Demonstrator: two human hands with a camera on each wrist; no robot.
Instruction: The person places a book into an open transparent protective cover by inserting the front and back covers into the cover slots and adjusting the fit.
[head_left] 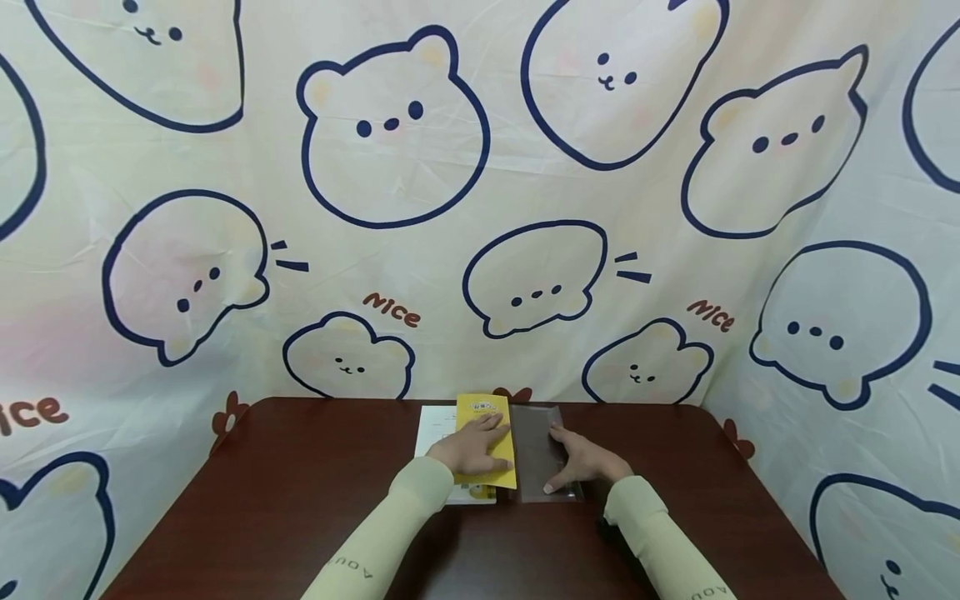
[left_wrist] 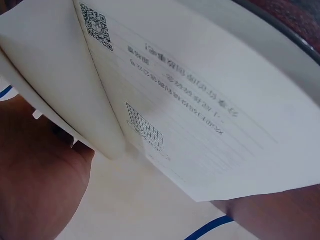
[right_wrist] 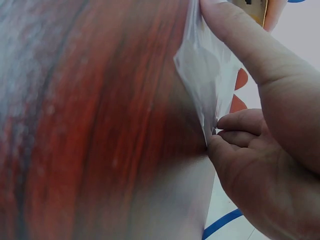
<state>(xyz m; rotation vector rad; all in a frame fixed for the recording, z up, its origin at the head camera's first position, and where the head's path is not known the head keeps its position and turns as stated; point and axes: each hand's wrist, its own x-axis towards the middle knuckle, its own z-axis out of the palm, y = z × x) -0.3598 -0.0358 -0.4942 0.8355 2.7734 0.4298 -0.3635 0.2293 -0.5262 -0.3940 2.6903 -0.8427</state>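
Observation:
A yellow booklet [head_left: 487,417] lies at the table's far middle, partly over a white booklet [head_left: 437,427]. My left hand [head_left: 476,446] holds the yellow one, fingers laid straight on its cover and thumb hidden below. In the left wrist view its white inner pages [left_wrist: 200,100], printed with a QR code and a grid, stand lifted above my palm [left_wrist: 35,175]. Right beside it lies a clear plastic sleeve [head_left: 536,454]. My right hand [head_left: 579,463] pinches the sleeve's [right_wrist: 207,75] right edge between thumb and curled fingers [right_wrist: 235,135].
The dark red-brown table [head_left: 300,500] has rounded far corners. A cream curtain [head_left: 480,208] printed with blue-outlined bears hangs close behind and on both sides. A dark object [head_left: 609,532] shows beside my right sleeve.

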